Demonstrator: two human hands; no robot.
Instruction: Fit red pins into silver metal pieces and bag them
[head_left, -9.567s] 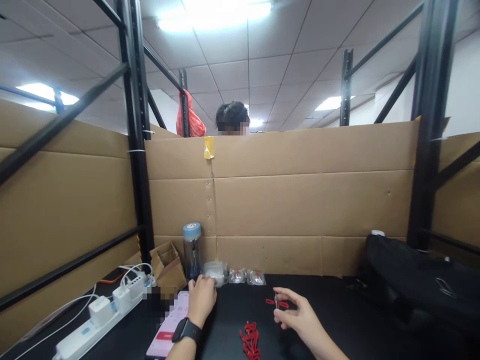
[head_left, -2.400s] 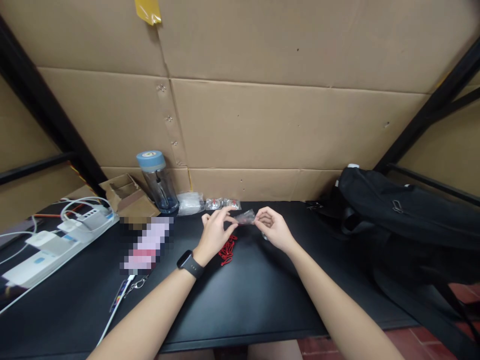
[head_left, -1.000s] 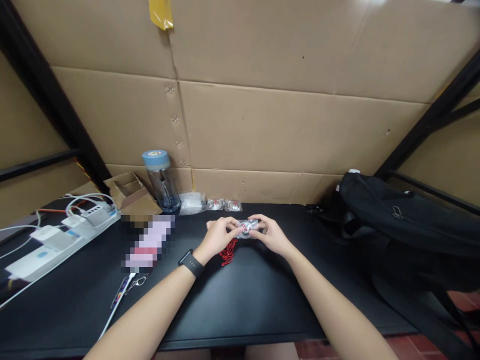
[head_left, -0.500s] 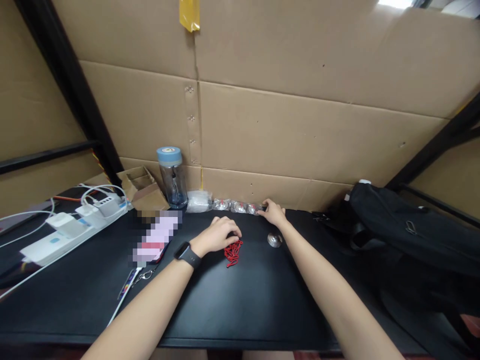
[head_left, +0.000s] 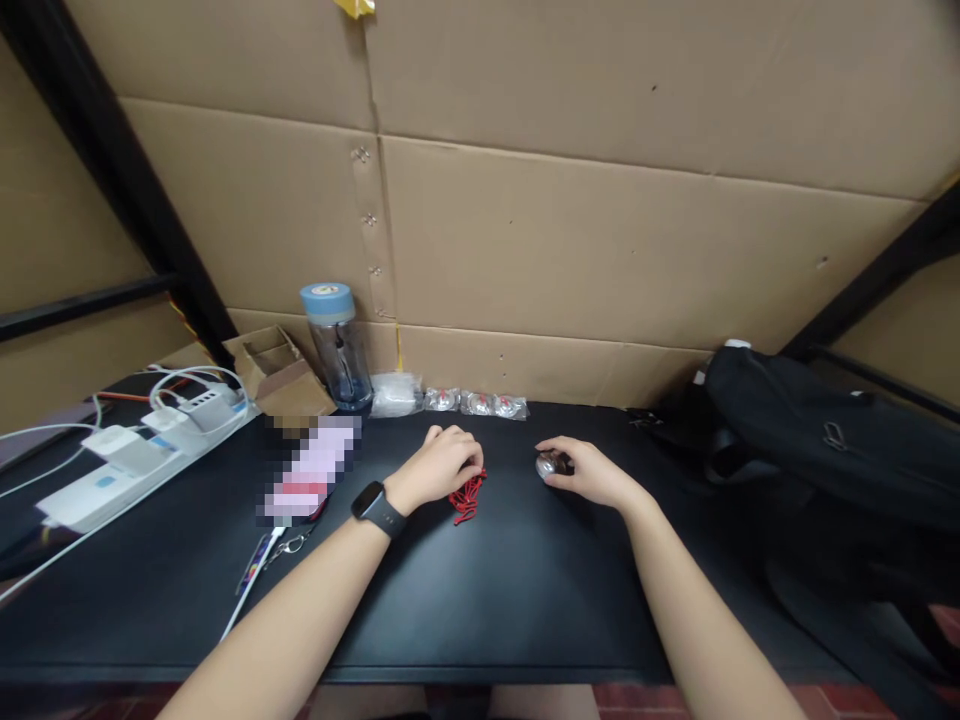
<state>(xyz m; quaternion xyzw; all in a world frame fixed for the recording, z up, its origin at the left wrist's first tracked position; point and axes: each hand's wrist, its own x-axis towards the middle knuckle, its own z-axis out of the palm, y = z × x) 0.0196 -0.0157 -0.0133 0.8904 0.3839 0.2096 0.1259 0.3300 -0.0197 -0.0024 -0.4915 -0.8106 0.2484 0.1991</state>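
On the black table, my left hand (head_left: 442,465) is closed at the upper end of a small heap of red cords (head_left: 466,498), its fingertips pressed on them. A dark watch is on that wrist. My right hand (head_left: 589,470) curves its thumb and fingers round a small shiny metal object (head_left: 550,465) to the right of the cords. Along the cardboard wall lie several clear packets with shiny round items and red bits (head_left: 480,403), beside a bundle of clear plastic bags (head_left: 396,395).
At the back left are a bottle with a blue lid (head_left: 337,345) and an open cardboard box (head_left: 281,375). A power strip (head_left: 142,460) with cables and a blurred phone (head_left: 315,470) lie left. A black backpack (head_left: 840,430) fills the right side.
My right hand has left the row of packets, come nearer and closed round the metal object. The left hand stays by the red cords. The view has shifted slightly.
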